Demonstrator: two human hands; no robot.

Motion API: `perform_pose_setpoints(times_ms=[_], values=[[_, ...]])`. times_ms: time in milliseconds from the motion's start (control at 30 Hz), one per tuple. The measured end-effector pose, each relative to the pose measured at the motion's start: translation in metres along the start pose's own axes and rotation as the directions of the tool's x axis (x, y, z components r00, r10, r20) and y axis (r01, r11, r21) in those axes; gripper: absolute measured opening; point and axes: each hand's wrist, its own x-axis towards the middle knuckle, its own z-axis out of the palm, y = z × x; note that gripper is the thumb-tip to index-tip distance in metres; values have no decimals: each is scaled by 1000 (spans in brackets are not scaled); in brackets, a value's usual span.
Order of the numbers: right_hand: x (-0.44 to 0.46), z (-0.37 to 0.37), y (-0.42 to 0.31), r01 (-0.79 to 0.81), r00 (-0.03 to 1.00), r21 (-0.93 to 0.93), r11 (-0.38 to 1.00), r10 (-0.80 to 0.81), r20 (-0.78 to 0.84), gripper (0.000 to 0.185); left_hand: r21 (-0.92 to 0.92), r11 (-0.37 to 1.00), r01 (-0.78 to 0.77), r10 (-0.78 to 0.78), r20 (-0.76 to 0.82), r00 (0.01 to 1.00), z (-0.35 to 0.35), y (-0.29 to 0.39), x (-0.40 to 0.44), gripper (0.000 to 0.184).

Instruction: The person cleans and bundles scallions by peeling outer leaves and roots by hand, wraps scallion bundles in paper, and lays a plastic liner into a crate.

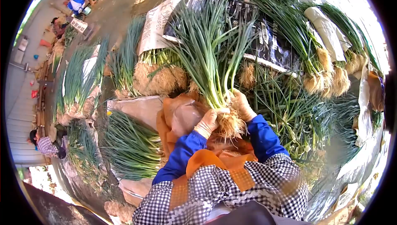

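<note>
Gripping the pale lower stems of a bunch of green onions [211, 65] just above the lap, both hands are closed: the left hand [207, 122] curls around the left side, the right hand [241, 104] around stalks at the right. The bunch's long axis runs away from the body, leaning slightly left; its stringy roots [230, 125] point back toward the checked garment [202, 192], while the leaves fan forward, some splaying right. Left of the hands lies a pile of onions [132, 142]; to the right, loose leaves [289, 109]. Beyond are a white printed wrapper [159, 22] around a rooted bundle and a black printed sack [273, 38]. Far left, a person in blue and white [77, 2] sits.
</note>
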Motion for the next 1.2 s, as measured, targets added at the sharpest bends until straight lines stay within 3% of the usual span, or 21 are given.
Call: perform_pose_setpoints(times_ms=[100,133,167,233,267,333,400,433,467,500,600,633,700,733,767,833,867,933,1033,1100,1200], values=[[-3,3,9,-2,992,-110,994,-12,-126,18,-24,1000,15,-15,-11,1000,3,3,-3,21],[-6,0,19,199,946,-553,809,-306,-107,17,-24,999,27,-27,-18,999,2,0,-3,20],[-8,-2,28,306,840,-863,403,-541,46,17,-24,999,27,-28,-18,999,0,-1,-2,20],[-3,-3,41,336,801,-830,446,-599,3,17,74,997,-3,1,21,1000,2,-4,-4,17],[10,-11,69,294,818,-725,623,-557,-146,17,56,998,-32,32,7,999,4,-8,-7,21],[21,-21,54,76,950,-155,985,-119,-290,19,49,996,-79,78,29,997,16,1,-15,23],[20,-15,35,-85,969,-97,992,59,-240,21,47,988,-145,147,-66,987,18,1,-16,23],[11,4,13,36,980,-523,852,-134,-150,21,48,988,-146,149,-65,987,16,3,-14,23],[2,23,-10,131,946,-840,527,-321,-54,21,-22,986,-166,165,-52,985,14,2,-14,22],[6,24,-9,291,903,-892,347,-408,136,23,-90,979,-185,183,-37,982,13,2,-13,21],[23,23,-9,588,786,-713,381,-475,395,34,-170,968,-184,183,-24,983,13,9,-22,20],[29,25,-6,521,853,-621,586,-385,352,39,-124,973,-197,196,-23,980,14,15,-28,19],[43,13,-18,172,980,-240,955,-141,140,43,184,914,-361,345,113,932,-16,21,-25,21],[66,0,0,97,988,-163,982,-114,-104,41,-310,932,-185,248,176,953,20,44,-44,26],[89,-14,19,86,963,-382,920,-176,-206,35,-218,943,-252,277,92,956,23,59,-60,32],[114,-16,40,-2,988,-511,860,-77,-133,29,-184,892,-413,437,110,893,34,89,-84,37],[111,-1,33,-40,997,-451,892,3,-82,28,-200,855,-479,509,141,849,43,108,-95,40],[121,19,37,139,970,-737,661,-241,-34,38,-239,784,-573,617,192,763,55,140,-110,47],[137,57,34,-114,978,-793,599,-75,-197,58,-263,747,-611,664,236,709,43,174,-120,51],[147,71,32,-178,983,-784,595,71,-170,61,-215,723,-656,691,234,684,25,178,-113,55],[165,68,50,-151,958,-832,534,-127,-255,47,-292,690,-662,714,123,689,-23,163,-77,51]])
